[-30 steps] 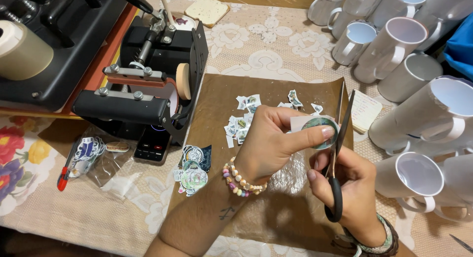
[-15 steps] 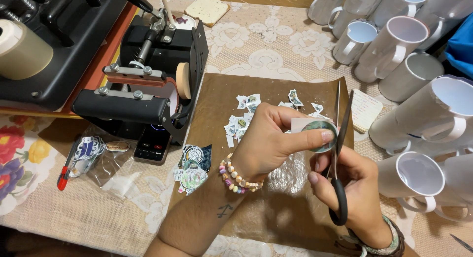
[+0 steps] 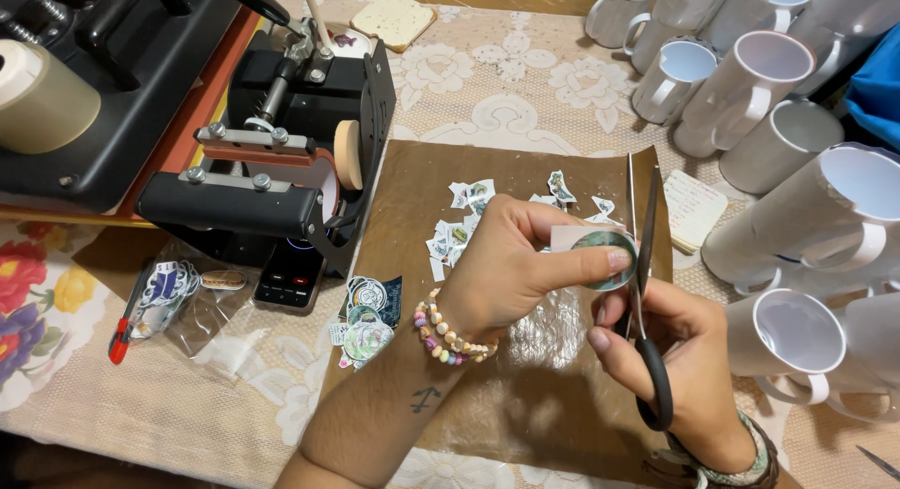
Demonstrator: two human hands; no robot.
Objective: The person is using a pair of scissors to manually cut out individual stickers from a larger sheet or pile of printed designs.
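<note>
**Cutting a round sticker over the brown sheet**

Head view: our left hand is closed on a round sticker, pinched between thumb and fingers, held above the brown sheet on the counter. Our right hand grips the scissors, blades up, touching the sticker's right edge. Paper scraps lie on the sheet behind. Black press to the left, white mugs to the right.
</note>
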